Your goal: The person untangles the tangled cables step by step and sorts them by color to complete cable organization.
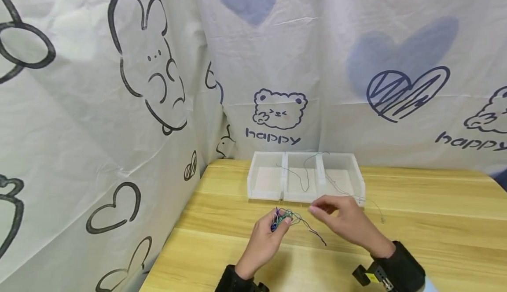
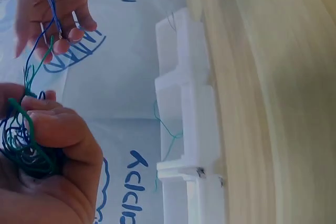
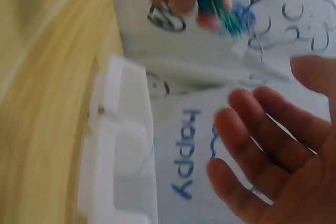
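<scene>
Soft, even light fills the head view, apparently from above, leaving faint, diffuse shadows on the bench [image 1: 435, 221] toward the lower edge. The picture there is fairly crisp across the pale printed cloth [image 1: 340, 1]. The left wrist view looks hazier, with a cool cast on the cloth and blurred wood grain. In the right wrist view, the thread bundle [image 3: 230, 20] smears, the fingers [image 3: 247, 148] have soft edges, and the upper left corner dims.
</scene>
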`<state>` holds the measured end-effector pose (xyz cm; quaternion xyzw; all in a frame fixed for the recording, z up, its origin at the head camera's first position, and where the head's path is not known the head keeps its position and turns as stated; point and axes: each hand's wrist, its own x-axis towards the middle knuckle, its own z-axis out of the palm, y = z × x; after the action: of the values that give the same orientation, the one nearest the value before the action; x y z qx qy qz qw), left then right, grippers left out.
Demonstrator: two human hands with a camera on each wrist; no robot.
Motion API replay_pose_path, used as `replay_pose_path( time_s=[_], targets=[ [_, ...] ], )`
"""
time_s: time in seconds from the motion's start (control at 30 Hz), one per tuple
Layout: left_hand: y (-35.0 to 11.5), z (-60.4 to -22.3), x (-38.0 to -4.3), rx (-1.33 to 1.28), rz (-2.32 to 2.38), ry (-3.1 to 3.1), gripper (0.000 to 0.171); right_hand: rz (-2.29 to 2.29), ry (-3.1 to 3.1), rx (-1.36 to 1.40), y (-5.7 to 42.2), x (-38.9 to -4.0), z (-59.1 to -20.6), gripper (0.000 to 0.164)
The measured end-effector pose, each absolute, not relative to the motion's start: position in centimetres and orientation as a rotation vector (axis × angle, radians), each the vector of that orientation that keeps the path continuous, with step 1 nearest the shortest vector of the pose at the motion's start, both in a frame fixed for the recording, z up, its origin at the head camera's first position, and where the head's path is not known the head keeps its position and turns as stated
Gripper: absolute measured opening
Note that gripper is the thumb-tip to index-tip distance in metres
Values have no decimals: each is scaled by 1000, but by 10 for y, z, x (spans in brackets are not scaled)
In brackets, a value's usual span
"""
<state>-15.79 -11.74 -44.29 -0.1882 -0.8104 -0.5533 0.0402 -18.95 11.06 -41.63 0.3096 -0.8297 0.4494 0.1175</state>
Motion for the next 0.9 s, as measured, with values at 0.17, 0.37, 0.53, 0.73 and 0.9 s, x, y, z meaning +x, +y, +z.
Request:
replay_pose_path(
  time_s=[0.17,0.37,0.53,0.73,0.9],
  targets=[
    [-113,-436,-155,-575,-1723,-2418,19,1477,-2465,1073,101,-181,-422,7],
    [-111,-420,-146,-579,-1748,-2407,17,1473,-2468,1036,98,-181,-429,7],
    [-110,-437,-152,-603,-1727,-2399,19,1413,-2389,822,99,-180,-426,10],
    [-102,-456,-153,-794,-1609,-2474,19,1881,-2205,757,97,-180,-420,14],
    [-93,-463,-148,-955,-1524,-2528,21,2346,-1929,791,93,-177,-409,23]
  ],
)
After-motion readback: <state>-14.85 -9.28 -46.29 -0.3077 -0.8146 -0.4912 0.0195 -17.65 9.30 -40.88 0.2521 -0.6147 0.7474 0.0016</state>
